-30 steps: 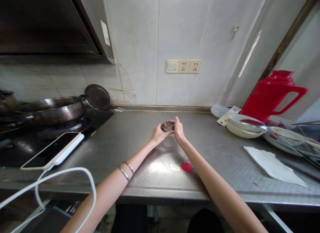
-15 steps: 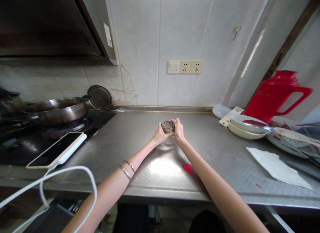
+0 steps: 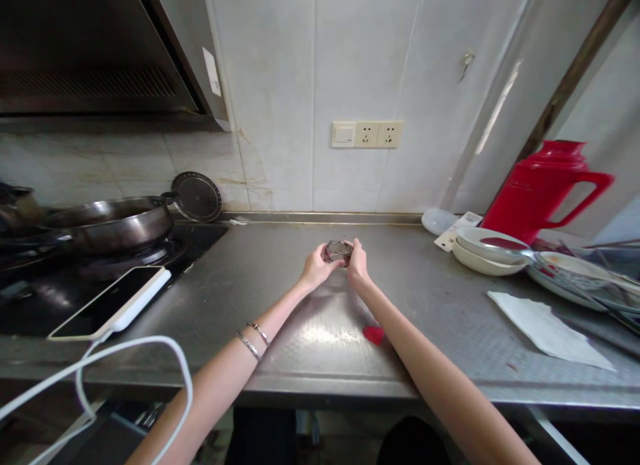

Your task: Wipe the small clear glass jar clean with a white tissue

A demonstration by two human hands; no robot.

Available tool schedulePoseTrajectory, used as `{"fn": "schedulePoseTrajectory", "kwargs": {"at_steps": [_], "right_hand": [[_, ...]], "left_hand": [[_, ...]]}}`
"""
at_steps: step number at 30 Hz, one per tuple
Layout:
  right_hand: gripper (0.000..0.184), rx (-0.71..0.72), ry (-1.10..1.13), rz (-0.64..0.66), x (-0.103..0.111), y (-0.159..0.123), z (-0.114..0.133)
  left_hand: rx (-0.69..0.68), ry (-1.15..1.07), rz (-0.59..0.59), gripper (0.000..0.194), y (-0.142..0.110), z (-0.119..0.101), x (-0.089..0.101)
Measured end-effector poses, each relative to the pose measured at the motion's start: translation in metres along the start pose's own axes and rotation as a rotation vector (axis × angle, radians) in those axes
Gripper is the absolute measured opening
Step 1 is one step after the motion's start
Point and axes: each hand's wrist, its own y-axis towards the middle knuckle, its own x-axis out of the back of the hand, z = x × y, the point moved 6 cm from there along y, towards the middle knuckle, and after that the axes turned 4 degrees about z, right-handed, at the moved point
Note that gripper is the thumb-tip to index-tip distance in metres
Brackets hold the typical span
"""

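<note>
Both my hands are around a small round, dark glass-like dish [image 3: 339, 250] over the middle of the steel counter [image 3: 270, 265]; it could be an ashtray, though its kind is not clear. My left hand [image 3: 317, 268] grips it from the left, the thumb along its near side. On the right side, my right hand [image 3: 357, 264] closes on it with the fingers upright. Whether its base touches the counter is hidden by the hands. A small red object [image 3: 373, 334] lies on the counter beside my right forearm, partly covered by it.
To the left, a phone [image 3: 111, 302] with a white cable [image 3: 170, 345] lies by the stove, where a steel pan [image 3: 117, 225] stands. At right are stacked bowls [image 3: 487, 258], a red thermos jug [image 3: 543, 192] and a white paper napkin [image 3: 547, 328]. A round dark lid [image 3: 197, 196] leans on the wall.
The dish has tilted in my hands: its top opening faced me more before and now looks more level. Both hands keep their hold. The whole view has shifted slightly.
</note>
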Motion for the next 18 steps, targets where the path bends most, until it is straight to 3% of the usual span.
{"fn": "schedulePoseTrajectory", "kwargs": {"at_steps": [10,18], "right_hand": [[0.045,0.076,-0.044,0.088,-0.012,-0.004,0.005],[0.041,0.161,-0.147,0.092,0.002,0.006,0.011]], "left_hand": [[0.078,0.008,-0.287,0.07,0.003,0.012,0.025],[0.083,-0.084,-0.197,0.063,-0.003,0.005,0.014]]}}
